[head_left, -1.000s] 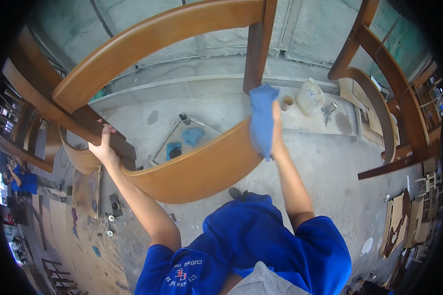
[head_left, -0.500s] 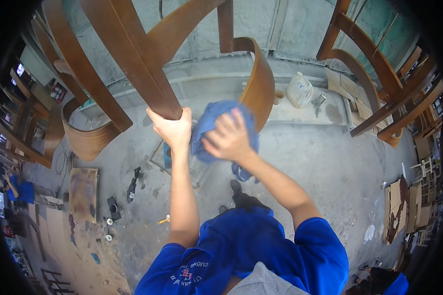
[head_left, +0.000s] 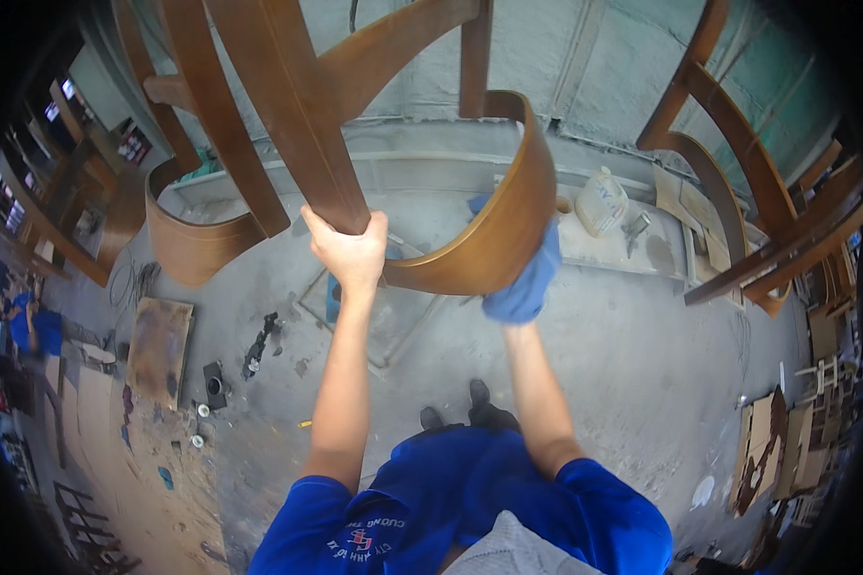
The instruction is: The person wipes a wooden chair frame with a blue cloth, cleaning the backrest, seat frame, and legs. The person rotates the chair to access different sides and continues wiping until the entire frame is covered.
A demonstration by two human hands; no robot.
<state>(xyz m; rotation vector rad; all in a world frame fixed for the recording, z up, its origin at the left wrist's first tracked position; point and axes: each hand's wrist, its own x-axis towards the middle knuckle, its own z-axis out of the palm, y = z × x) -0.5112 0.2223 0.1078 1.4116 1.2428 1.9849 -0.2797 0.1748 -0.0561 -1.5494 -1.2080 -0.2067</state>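
You are standing on a stained grey concrete floor (head_left: 642, 364) in a workshop, with a pale rough wall (head_left: 585, 57) rising ahead and a low concrete ledge (head_left: 431, 172) running along its foot. You are holding up a brown varnished wooden chair frame with a curved backrest (head_left: 508, 220) in front of you, above the floor. Your left hand (head_left: 353, 251) is gripping one straight leg of that frame, fingers wrapped tight around the wood. Your right hand (head_left: 520, 292) is reaching up under the curved backrest and is hidden inside a crumpled blue cloth (head_left: 527, 278), which is pressing against the lower outer face of the curve; you cannot tell how the fingers are lying beneath the fabric, only that they are closing on it. A white plastic jug (head_left: 599, 201) is sitting on the ledge just beyond the backrest, and a flat rusty brown board (head_left: 158, 345) is lying on the floor to your left. More brown wooden chair frames (head_left: 738, 192) are stacking up along the right side, well apart from the one you are holding. Your blue short-sleeved shirt (head_left: 451, 517) is filling the lower edge.
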